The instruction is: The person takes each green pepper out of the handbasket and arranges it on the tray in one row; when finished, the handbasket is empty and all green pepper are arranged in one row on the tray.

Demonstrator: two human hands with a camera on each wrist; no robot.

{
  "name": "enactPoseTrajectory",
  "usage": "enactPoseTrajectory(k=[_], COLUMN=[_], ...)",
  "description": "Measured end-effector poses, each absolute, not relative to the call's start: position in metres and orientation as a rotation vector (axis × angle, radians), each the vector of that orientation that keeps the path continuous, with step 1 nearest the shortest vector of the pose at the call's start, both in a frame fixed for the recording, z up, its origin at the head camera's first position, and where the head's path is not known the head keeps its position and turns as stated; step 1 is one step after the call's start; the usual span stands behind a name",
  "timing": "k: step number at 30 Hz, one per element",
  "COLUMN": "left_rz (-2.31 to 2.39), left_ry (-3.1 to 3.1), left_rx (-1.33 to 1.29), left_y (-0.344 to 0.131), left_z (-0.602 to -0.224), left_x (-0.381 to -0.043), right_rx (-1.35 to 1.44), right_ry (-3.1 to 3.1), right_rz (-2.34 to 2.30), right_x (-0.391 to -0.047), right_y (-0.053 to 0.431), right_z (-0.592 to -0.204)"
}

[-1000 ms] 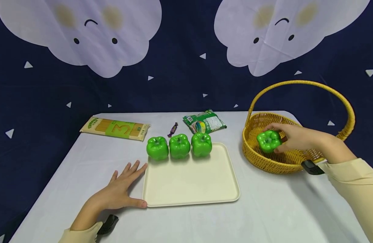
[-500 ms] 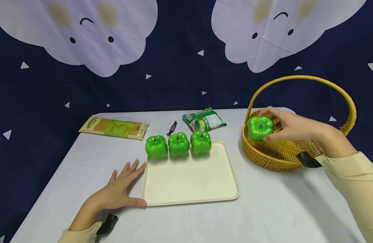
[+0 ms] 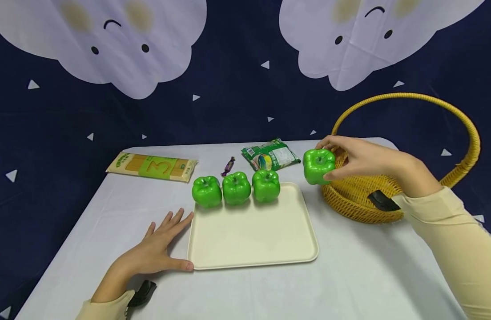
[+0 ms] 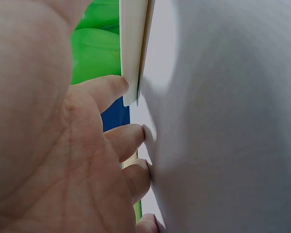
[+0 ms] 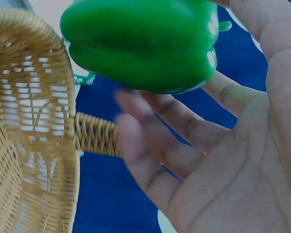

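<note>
My right hand point(image 3: 361, 158) pinches a green bell pepper point(image 3: 318, 166) between thumb and fingers, in the air at the left rim of the wicker basket point(image 3: 361, 213). The right wrist view shows the same bell pepper point(image 5: 140, 46) above the curled fingers, the basket wall beside it. A cream tray point(image 3: 253, 240) lies mid-table, with three more green bell peppers point(image 3: 236, 189) in a row along its far edge. My left hand point(image 3: 155, 249) is spread flat by the tray's left side, thumb at the near corner. In the left wrist view a fingertip point(image 4: 119, 86) touches the tray edge point(image 4: 131, 53).
Behind the tray lie a pack of noodles point(image 3: 151, 167) at the left, a small purple-wrapped candy point(image 3: 228, 166) and a green snack bag point(image 3: 271, 154). The basket's tall arched handle point(image 3: 407, 96) rises at the right. A dark cloth backdrop point(image 3: 237, 89) hangs behind the white table.
The right hand has lifted the bell pepper up out of the basket and carried it left past the rim. The left hand and the three peppers on the tray stay put.
</note>
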State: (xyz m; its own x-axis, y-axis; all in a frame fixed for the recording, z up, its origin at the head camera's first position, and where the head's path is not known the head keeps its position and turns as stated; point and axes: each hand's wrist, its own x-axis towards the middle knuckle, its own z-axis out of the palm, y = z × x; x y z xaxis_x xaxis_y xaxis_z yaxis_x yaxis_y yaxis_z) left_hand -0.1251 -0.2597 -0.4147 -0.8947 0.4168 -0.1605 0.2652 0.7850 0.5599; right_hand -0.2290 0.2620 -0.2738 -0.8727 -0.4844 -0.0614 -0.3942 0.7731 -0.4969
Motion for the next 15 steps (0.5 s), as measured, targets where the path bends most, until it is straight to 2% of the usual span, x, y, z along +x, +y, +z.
enactPoseTrajectory(k=[15], left_rz=[0.778], left_ry=[2.700], left_rx=[0.511], left_y=[-0.257], left_z=[-0.413], left_x=[-0.125], right_rx=[-0.739], right_ry=[2.687], right_rz=[-0.683], right_x=[-0.254], right_y=[0.239], right_z=[-0.293])
